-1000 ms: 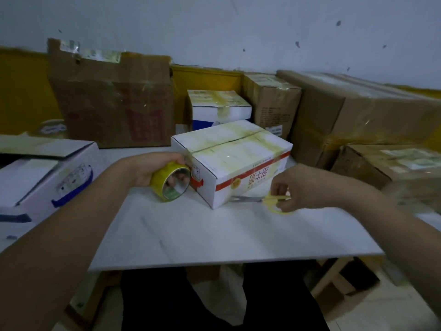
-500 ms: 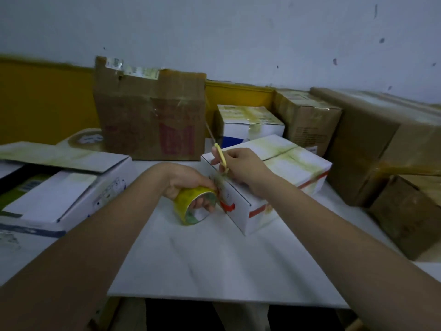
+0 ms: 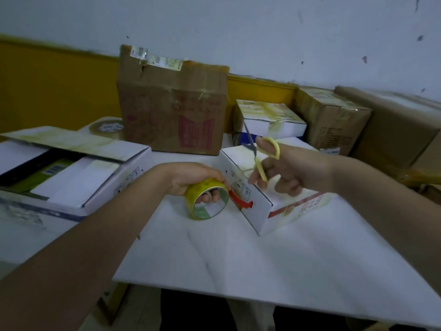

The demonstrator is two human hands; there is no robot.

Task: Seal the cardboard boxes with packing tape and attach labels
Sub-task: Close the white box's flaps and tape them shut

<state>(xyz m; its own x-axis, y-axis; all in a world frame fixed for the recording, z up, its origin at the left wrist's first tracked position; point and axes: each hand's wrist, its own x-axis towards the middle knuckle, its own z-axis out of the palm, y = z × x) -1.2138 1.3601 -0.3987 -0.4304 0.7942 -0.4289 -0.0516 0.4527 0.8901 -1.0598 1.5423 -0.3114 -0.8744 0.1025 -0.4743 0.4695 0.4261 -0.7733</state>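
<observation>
White box (image 3: 260, 211) with red stripe sat taped at table middle, left hand (image 3: 191, 177) gripped yellow tape roll (image 3: 206, 199) at its nine o'clock, right hand (image 3: 286, 170) held yellow scissors (image 3: 260, 158).

Body in view: two forearms and two hands only. Left hand (image 3: 191, 179) enters from 7 o'clock, right hand (image 3: 290, 172) from 4 o'clock. Both forearms bare along their whole visible length; no sleeve or cuff edge inside the frame. No gloves. No watch, bracelet or band at either wrist; no ring seen on the visible fingers. Nails too blurred to describe. At 6 o'clock, below the worktop (image 3: 262, 256) edge, dark clothing over the lap; cut and fabric cannot be made out.
</observation>
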